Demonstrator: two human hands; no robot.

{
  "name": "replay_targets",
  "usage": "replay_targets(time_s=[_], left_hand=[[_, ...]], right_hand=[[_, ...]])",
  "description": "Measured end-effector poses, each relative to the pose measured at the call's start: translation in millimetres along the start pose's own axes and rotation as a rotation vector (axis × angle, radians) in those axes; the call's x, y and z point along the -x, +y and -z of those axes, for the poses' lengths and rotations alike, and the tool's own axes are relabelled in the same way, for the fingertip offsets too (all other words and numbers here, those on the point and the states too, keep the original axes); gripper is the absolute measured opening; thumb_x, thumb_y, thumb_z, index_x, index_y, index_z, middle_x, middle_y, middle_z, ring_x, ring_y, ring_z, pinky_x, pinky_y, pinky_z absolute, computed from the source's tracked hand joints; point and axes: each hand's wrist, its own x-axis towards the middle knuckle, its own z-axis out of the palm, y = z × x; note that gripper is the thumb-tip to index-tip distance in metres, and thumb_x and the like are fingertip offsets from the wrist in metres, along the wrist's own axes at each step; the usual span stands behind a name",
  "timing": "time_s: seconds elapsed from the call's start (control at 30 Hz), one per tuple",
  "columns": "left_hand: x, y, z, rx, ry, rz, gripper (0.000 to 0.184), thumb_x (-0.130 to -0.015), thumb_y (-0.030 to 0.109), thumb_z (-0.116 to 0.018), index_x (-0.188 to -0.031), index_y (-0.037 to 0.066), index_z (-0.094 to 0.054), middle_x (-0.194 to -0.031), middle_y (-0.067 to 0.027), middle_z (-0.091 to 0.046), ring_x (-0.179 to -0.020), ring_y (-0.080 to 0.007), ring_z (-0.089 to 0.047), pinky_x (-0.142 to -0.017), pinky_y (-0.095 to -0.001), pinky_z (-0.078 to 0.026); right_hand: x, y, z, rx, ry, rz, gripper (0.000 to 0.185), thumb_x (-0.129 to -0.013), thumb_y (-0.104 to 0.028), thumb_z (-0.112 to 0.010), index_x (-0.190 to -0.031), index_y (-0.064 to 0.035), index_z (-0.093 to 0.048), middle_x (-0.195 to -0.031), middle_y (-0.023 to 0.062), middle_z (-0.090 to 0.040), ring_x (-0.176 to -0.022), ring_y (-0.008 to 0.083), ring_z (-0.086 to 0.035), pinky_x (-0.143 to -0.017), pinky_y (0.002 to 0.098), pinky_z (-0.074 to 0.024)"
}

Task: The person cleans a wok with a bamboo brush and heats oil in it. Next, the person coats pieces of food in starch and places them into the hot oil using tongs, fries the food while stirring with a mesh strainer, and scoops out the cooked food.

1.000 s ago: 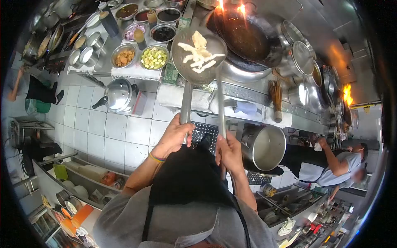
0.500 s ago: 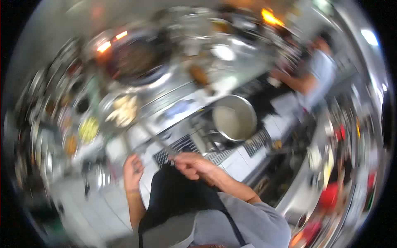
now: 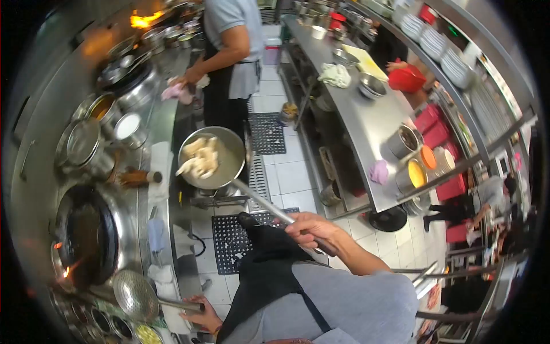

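Note:
My right hand (image 3: 312,229) is closed round a long metal handle (image 3: 263,200). That handle leads to a round metal vessel (image 3: 234,163), where several pale battered-looking pieces (image 3: 200,157) lie; whether this is a ladle bowl or a pot under it, I cannot tell. At the lower left, my left hand (image 3: 203,314) grips the handle end of a perforated strainer (image 3: 136,295). The strainer shows no food in it and is beside the wok (image 3: 86,235).
Pots (image 3: 130,131) and a brush-like bundle (image 3: 137,178) stand on the left counter. A co-worker (image 3: 229,46) stands ahead, near a flame (image 3: 146,20). A steel table (image 3: 366,143) with bowls, cloths and containers runs along the right. Black mats (image 3: 229,243) cover part of the floor.
The view has turned right. The pale pieces, in the strainer one second ago, now lie in the round vessel by my right hand's handle. My hands have moved apart; the strainer is near the wok.

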Motion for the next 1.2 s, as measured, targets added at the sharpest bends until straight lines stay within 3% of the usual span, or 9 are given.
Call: replay_targets(time_s=[0.07, 0.13, 0.2, 0.3, 0.6, 0.77, 0.97, 1.07, 1.2], left_hand=[[-27.3, 4.0, 45.6, 0.182, 0.055, 0.151, 0.052, -0.086, 0.053, -0.063, -0.106, 0.005, -0.06, -0.09, -0.01, -0.059, -0.085, -0.0249, -0.058, -0.078, -0.0397, -0.05], [-46.3, -1.7, 71.2, -0.035, 0.137, 0.215, 0.051, -0.086, 0.053, -0.063, -0.105, 0.005, -0.06, -0.09, -0.0101, -0.059, -0.084, -0.025, -0.058, -0.078, -0.04, -0.05], [-57.6, -15.8, 85.2, -0.345, 0.19, 0.288, 0.05, -0.086, 0.052, -0.063, -0.104, 0.005, -0.06, -0.089, -0.0101, -0.059, -0.083, -0.0251, -0.058, -0.077, -0.0402, -0.05], [-63.1, -41.5, 88.5, -0.617, 0.19, 0.365, 0.049, -0.086, 0.052, -0.063, -0.103, 0.006, -0.06, -0.089, -0.0102, -0.059, -0.083, -0.0253, -0.058, -0.077, -0.0405, -0.05], [-65.2, -118.6, 60.2, -0.981, 0.112, 0.376, 0.045, -0.086, 0.049, -0.063, -0.099, 0.006, -0.06, -0.086, -0.0105, -0.06, -0.08, -0.0258, -0.058, -0.075, -0.0415, -0.049], [-62.6, -172.1, 29.3, -1.15, 0.024, 0.355, 0.043, -0.086, 0.048, -0.062, -0.097, 0.006, -0.06, -0.085, -0.0106, -0.06, -0.079, -0.0261, -0.058, -0.074, -0.0421, -0.049], [-67.4, -230.5, -5.9, -1.821, -0.125, 0.29, 0.041, -0.086, 0.046, -0.062, -0.094, 0.006, -0.06, -0.083, -0.0108, -0.06, -0.077, -0.0265, -0.058, -0.073, -0.0428, -0.049], [-67.8, -243.3, -11.8, -1.847, -0.151, 0.274, 0.04, -0.086, 0.045, -0.062, -0.092, 0.006, -0.06, -0.083, -0.0109, -0.06, -0.076, -0.0267, -0.058, -0.072, -0.0431, -0.049], [-63.0, -247.6, -5.0, -1.869, -0.161, 0.272, 0.039, -0.085, 0.044, -0.062, -0.091, 0.006, -0.061, -0.081, -0.011, -0.06, -0.075, -0.0269, -0.058, -0.071, -0.0435, -0.049]], right_hand=[[14.8, -9.4, 22.7, -0.002, 0.148, 0.15, 0.038, -0.091, -0.006, -0.059, -0.127, -0.0008, -0.048, -0.069, -0.0006, -0.046, -0.042, 0.0047, -0.039, -0.034, 0.021, -0.03], [17.4, -17.1, 56.8, -0.11, 0.313, 0.325, 0.032, -0.09, -0.005, -0.058, -0.121, 0.0005, -0.051, -0.068, -0.0002, -0.046, -0.042, 0.0052, -0.038, -0.034, 0.0219, -0.0298], [17.0, -40.4, 96.0, -0.147, 0.458, 0.435, 0.009, -0.087, -0.005, -0.059, -0.094, -0.0015, -0.056, -0.066, -0.0004, -0.048, -0.041, 0.0059, -0.038, -0.034, 0.0236, -0.0294], [18.3, -101.0, 154.5, -0.289, 0.514, 0.57, 0.016, -0.088, -0.01, -0.059, -0.075, -0.0099, -0.05, -0.057, -0.0041, -0.043, -0.04, 0.0054, -0.037, -0.035, 0.0225, -0.0292], [25.5, -328.0, 353.7, -0.224, 0.838, 1.069, 0.016, -0.089, -0.006, -0.057, -0.075, -0.0066, -0.049, -0.057, 0.0025, -0.045, -0.044, 0.0138, -0.042, -0.041, 0.0282, -0.0392], [26.7, -404.7, 407.7, -0.23, 1.0, 1.053, 0.011, -0.088, -0.004, -0.058, -0.079, -0.0032, -0.051, -0.058, 0.0043, -0.049, -0.045, 0.0146, -0.046, -0.041, 0.0285, -0.0423], [16.9, -448.3, 481.4, -0.09, 1.053, 0.941, 0.017, -0.087, -0.008, -0.056, -0.071, -0.0036, -0.052, -0.054, 0.0065, -0.05, -0.043, 0.0172, -0.048, -0.041, 0.031, -0.0438], [17.4, -446.2, 504.3, 0.222, 1.229, 0.755, 0.013, -0.084, -0.008, -0.056, -0.073, -0.002, -0.057, -0.057, 0.0089, -0.054, -0.046, 0.0197, -0.052, -0.042, 0.0339, -0.045], [-9.9, -420.7, 503.0, 0.587, 1.834, 0.837, 0.016, -0.078, -0.006, -0.054, -0.087, 0.0052, -0.061, -0.07, 0.0197, -0.064, -0.056, 0.0287, -0.062, -0.056, 0.0409, -0.0521]])
